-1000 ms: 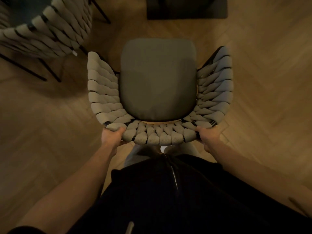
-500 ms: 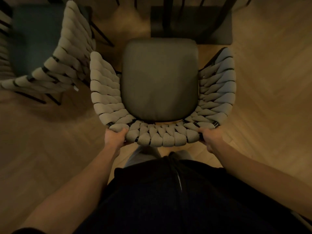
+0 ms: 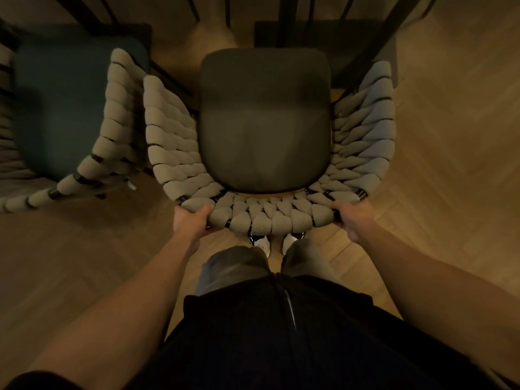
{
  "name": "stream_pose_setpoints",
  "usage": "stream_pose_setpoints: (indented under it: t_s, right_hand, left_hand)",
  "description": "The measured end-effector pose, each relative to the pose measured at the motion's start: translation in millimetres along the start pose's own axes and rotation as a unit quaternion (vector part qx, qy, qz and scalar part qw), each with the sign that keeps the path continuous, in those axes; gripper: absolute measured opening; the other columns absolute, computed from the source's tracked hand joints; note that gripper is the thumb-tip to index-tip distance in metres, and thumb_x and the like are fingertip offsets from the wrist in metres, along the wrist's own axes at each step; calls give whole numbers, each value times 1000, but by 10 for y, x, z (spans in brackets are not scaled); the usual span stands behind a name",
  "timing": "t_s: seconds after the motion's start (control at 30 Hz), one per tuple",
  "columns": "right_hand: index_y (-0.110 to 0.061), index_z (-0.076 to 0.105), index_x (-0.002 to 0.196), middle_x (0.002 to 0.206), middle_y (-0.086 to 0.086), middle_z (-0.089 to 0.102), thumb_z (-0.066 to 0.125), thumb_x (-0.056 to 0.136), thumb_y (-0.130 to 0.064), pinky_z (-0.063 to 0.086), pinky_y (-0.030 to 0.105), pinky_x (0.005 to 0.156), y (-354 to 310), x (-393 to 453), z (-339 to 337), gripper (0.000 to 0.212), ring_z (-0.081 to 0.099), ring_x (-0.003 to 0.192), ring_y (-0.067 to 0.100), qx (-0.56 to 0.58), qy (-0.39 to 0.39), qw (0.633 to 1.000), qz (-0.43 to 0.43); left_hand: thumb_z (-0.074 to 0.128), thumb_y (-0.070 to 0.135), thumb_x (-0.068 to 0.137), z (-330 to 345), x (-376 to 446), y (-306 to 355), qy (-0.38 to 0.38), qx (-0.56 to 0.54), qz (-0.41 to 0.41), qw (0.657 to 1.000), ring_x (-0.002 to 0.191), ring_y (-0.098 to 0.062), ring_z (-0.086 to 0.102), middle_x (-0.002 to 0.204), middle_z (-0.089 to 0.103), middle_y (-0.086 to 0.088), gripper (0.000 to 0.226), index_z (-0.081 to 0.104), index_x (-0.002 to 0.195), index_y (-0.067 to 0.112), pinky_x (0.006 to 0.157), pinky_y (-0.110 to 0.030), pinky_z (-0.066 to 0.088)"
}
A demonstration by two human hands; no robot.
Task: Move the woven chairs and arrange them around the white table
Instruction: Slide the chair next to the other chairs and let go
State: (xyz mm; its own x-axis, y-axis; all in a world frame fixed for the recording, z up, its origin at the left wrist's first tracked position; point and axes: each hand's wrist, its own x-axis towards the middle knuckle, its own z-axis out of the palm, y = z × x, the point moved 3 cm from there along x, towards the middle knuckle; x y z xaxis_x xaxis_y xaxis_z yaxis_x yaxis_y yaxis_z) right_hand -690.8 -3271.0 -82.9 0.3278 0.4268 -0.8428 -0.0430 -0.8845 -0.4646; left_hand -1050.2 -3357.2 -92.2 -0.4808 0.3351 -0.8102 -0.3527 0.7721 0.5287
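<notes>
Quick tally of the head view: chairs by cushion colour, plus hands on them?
Woven chairs with grey seat cushion: 1, the held chair
Woven chairs with teal seat cushion: 1, the neighbour chair, to its left
Hands gripping the held chair's woven back: 2, left hand and right hand
Total: 2 chairs, 2 hands

I stand right behind the woven chair (image 3: pixel 270 218), looking down on its grey seat cushion (image 3: pixel 264 119). My left hand (image 3: pixel 189 220) grips the left end of its curved woven back, and my right hand (image 3: pixel 350 219) grips the right end. My white shoes (image 3: pixel 263 243) show just under the back's rim. A second woven chair (image 3: pixel 112 130) with a dark teal seat sits just left of mine. Dark slanted legs (image 3: pixel 363 60) rise beyond the front of my chair, over the wooden floor (image 3: pixel 450 164).
</notes>
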Motion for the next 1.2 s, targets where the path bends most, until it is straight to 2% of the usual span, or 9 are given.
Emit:
stream_pose_setpoints:
  t_s: [0.1,0.27,0.53,0.63,0.73,0.9,1.0,1.1,1.2]
  right_hand:
    - [-8,55,131,110,7,67,74,88,-5,57,32,61,-192,85,89,47,66,88,19,3,-5,1000,0]
    - [-8,55,127,103,4,65,74,89,-7,57,30,60,-478,195,198,42,66,88,18,-13,-14,1000,-2]
    - [-9,55,118,97,3,63,75,89,-7,55,29,60,-510,218,244,35,64,85,17,-29,-24,999,13]
    - [-10,55,120,103,4,65,78,86,-11,57,28,58,-495,222,181,41,67,91,18,-31,-31,999,6]
    - [-11,58,126,115,7,69,81,84,-16,61,31,65,-483,210,108,48,69,101,23,-35,-47,998,0]
    - [-16,58,110,106,8,71,74,92,-24,60,38,75,-445,116,-39,25,72,89,24,-92,-80,993,5]
    - [-16,61,109,101,7,72,69,96,-25,59,38,78,-412,40,-110,18,71,84,21,-117,-94,989,5]
    - [-12,64,105,100,10,74,65,98,-20,57,32,71,-378,-56,-162,11,69,82,19,-154,-103,983,-9]
    - [-12,65,99,98,12,75,64,98,-15,56,32,71,-327,-168,-190,4,69,82,19,-176,-116,977,-33]
  left_hand:
    - [77,10,87,80,95,206,-4,-5,0,1000,109,-32,66,129,60,-9,58,45,135,18,74,-62,60]
    - [77,11,88,196,244,464,-10,-4,2,1000,108,-29,65,125,59,-6,57,44,134,19,78,-61,60]
    - [78,12,87,163,316,528,-18,-16,1,1000,107,-31,69,125,65,-11,56,49,136,14,71,-57,62]
    - [73,11,92,208,241,504,-57,-32,-11,998,109,-29,69,125,67,-10,49,52,137,13,73,-51,62]
    - [67,12,97,189,148,497,-75,-33,-28,996,110,-27,69,124,68,-10,40,55,135,12,80,-47,62]
    - [66,15,98,85,11,477,-51,-23,-48,997,105,-28,72,120,68,-12,38,55,133,7,74,-36,64]
    - [68,12,96,26,-63,453,-9,-8,-43,999,89,-26,75,109,69,-16,32,55,124,4,69,-34,64]
    - [68,10,96,-1,-143,475,14,62,-7,998,76,-21,73,99,70,-17,14,59,106,6,66,-33,62]
    - [65,9,97,71,-216,555,-12,156,53,986,77,-21,72,94,70,-15,4,62,99,7,70,-33,61]
